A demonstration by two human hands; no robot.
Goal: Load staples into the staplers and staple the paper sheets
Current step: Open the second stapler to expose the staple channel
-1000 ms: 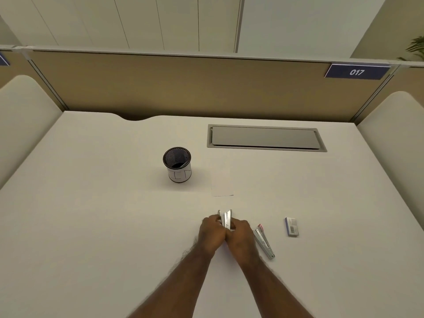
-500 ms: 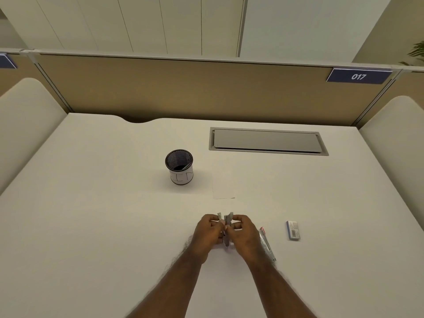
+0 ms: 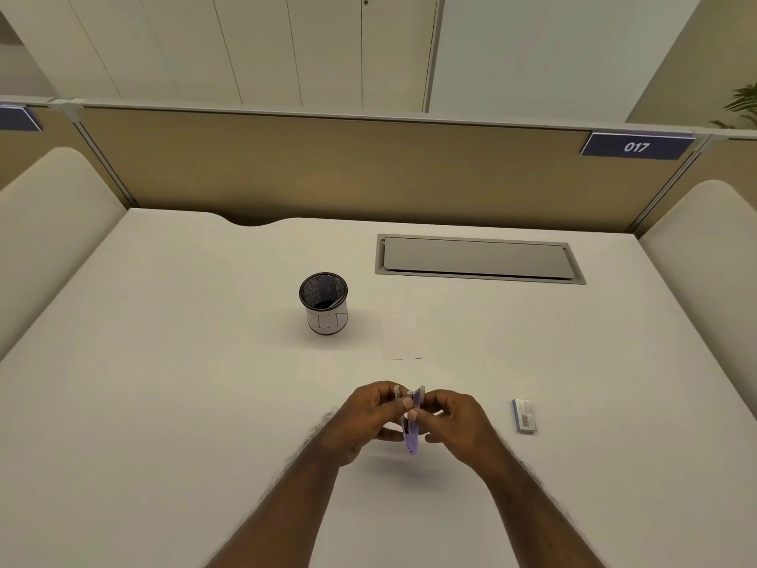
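A small purple stapler [image 3: 412, 439] is held upright between both hands, just above the white desk [image 3: 164, 403]. My left hand [image 3: 366, 420] grips its left side with curled fingers. My right hand [image 3: 456, 426] pinches its right side near the top, where the metal parts show. A small box of staples [image 3: 524, 416] lies on the desk to the right of my right hand. A small white paper sheet [image 3: 401, 340] lies flat beyond my hands. No other stapler shows in this view.
A black mesh pen cup [image 3: 323, 303] with a white label stands at the middle left of the desk. A grey cable hatch [image 3: 477, 259] is set into the desk at the back. A tan partition [image 3: 368, 170] closes the far edge.
Both hands have shifted slightly toward me with the purple stapler, turning it more upright. The second stapler, earlier lying right of my right hand, is now out of sight behind it.
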